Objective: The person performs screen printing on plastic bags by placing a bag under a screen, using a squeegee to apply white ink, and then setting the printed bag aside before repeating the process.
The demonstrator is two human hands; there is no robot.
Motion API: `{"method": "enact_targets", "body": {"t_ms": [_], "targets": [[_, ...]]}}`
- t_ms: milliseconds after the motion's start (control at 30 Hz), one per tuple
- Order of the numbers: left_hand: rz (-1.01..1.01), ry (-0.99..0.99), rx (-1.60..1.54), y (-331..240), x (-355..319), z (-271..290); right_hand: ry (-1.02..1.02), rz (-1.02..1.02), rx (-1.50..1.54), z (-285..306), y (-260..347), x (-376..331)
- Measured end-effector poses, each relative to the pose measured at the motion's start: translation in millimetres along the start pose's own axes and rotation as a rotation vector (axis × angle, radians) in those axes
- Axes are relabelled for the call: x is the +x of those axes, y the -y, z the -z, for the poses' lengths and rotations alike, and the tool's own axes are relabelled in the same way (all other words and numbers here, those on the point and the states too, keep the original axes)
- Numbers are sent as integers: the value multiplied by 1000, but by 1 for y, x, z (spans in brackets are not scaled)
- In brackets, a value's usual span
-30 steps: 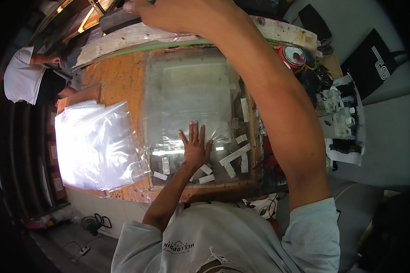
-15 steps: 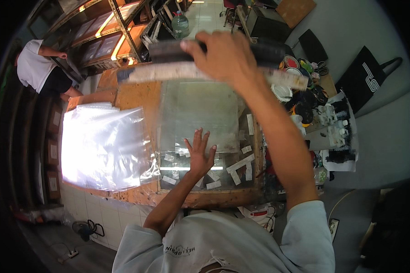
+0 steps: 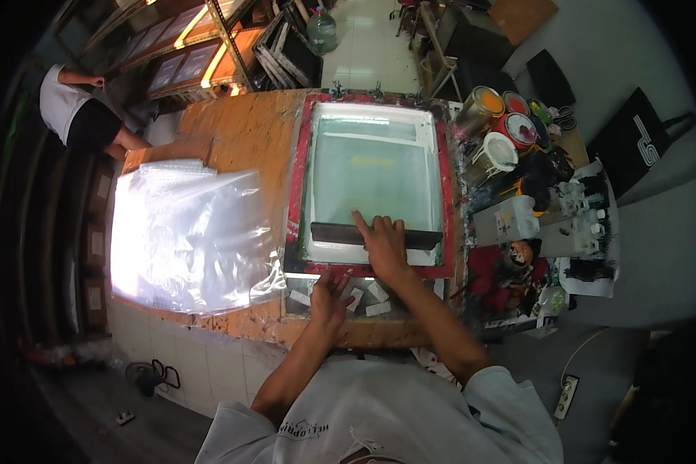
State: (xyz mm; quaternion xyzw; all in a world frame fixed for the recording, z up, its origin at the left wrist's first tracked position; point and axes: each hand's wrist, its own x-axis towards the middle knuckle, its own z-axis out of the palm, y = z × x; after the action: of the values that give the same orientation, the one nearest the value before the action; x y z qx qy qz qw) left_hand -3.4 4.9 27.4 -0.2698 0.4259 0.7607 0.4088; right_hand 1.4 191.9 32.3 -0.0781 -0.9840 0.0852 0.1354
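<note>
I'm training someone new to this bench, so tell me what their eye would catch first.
Likely the glaring stack of clear plastic sheets on the left side of the wooden table. Then the red-edged screen to its right, with the right hand holding a dark bar across its near end and the left hand at its near edge. Colourful tins crowd the space right of the screen.
</note>
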Motion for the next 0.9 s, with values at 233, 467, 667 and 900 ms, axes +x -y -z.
{"method": "enact_targets", "body": {"t_ms": [233,467,667,900], "targets": [[5,-88,-36,10,12,14,59,-11,-29,-8,11,-19],[-14,-73,30,10,13,3,-66,8,0,-19,-9,19],[-6,-146,10,15,15,7,-152,21,-81,-55,-71,120],[-6,-213,-23,15,8,2,-108,-27,-158,-79,-129,240]]}}
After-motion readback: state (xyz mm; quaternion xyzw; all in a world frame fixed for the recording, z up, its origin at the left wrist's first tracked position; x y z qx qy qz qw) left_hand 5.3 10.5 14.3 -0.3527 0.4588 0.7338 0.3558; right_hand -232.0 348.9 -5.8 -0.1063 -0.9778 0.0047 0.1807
